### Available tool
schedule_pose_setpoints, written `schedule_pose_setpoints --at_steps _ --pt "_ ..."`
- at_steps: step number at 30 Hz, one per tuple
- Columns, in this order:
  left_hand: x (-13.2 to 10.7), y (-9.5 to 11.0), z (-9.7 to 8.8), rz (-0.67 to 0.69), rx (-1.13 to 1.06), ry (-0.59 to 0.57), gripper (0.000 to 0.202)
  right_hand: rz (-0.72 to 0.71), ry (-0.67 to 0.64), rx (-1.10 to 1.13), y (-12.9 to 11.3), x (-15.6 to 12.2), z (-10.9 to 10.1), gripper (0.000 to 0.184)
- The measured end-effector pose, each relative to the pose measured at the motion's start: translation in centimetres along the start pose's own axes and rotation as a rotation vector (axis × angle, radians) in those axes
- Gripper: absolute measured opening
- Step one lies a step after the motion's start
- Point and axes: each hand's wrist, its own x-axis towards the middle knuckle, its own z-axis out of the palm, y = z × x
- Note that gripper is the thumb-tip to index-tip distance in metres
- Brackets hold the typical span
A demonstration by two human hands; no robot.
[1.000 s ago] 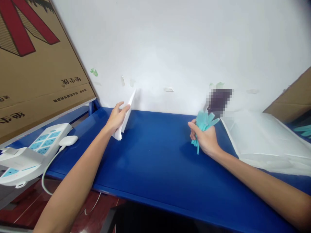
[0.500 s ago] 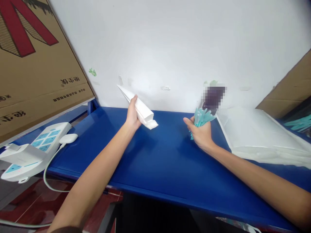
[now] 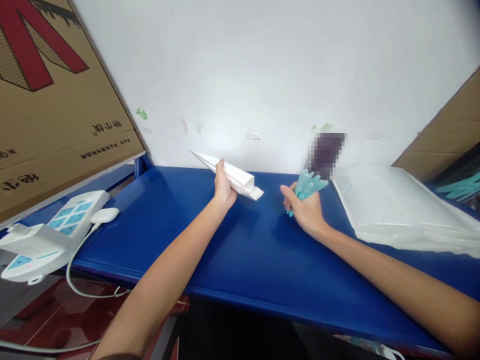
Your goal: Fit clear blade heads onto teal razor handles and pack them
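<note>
Above the blue table, a white paper bag [image 3: 236, 176], narrow and folded flat with its open end to the right, is gripped by my left hand [image 3: 224, 187]. Its pointed end reaches toward the wall. Farther right, my right hand [image 3: 308, 207] is closed around a bunch of thin teal plastic pieces [image 3: 310, 184]. Their wider ends fan out above the fist and thin ends poke out below it; their exact kind is unclear. A gap separates the bag from the bunch.
The blue table [image 3: 240, 260] meets a white wall [image 3: 240, 75]. A stack of white plastic bags [image 3: 390, 205] lies right; a pixelated dark object [image 3: 327, 152] leans behind the bunch. More teal pieces [image 3: 461, 186] sit far right. A power strip [image 3: 77, 220] and a cardboard box [image 3: 63, 110] are left.
My left hand has moved right and slightly down with the paper bag, closer to the bunch. My right hand has shifted slightly left, still holding the teal pieces.
</note>
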Motion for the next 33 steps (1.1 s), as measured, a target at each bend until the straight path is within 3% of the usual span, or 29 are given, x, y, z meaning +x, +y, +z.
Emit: schedule_pose_setpoints --at_steps 6,10,13,18,19,22,26,29,31,33 --pt "-1.0 0.1 0.5 -0.062 -0.028 -0.067 0.040 0.024 -0.104 -0.106 -0.2 -0.1 0.1 0.042" --pt "-1.4 -0.2 0.8 -0.022 -0.054 -0.075 0.039 -0.069 -0.273 -0.454 -1.6 0.6 -0.3 0.041" --pt "-1.7 -0.9 0.8 0.009 -0.028 -0.091 0.041 -0.056 -0.423 -0.741 -2.5 1.2 -0.4 0.034" --pt "-2.5 -2.9 1.1 0.028 0.091 -0.044 0.038 -0.032 -0.477 -0.910 -4.5 2.8 -0.2 0.016" --pt "-2.8 -3.2 1.3 0.032 0.097 -0.009 0.034 -0.042 -0.478 -0.914 -5.2 3.4 -0.2 0.013" --pt "-3.7 -3.4 2.3 0.015 0.044 0.066 0.030 -0.095 -0.538 -0.929 -7.7 5.9 -0.7 0.029" --pt "-5.5 -3.2 4.2 -0.079 -0.064 0.010 0.041 -0.240 -0.836 -1.048 -11.3 10.1 -1.8 0.016" --pt "-7.2 -3.4 5.7 -0.202 -0.103 0.001 0.048 -0.200 -1.016 -1.090 -13.0 13.5 -3.0 0.019" --pt "-8.2 -3.8 6.6 -0.284 -0.125 -0.011 0.051 -0.246 -1.033 -1.092 -13.1 15.4 -3.9 0.029" --pt "-9.0 -4.1 7.5 -0.335 -0.153 -0.045 0.052 -0.321 -0.895 -1.073 -11.9 16.6 -4.7 0.037"
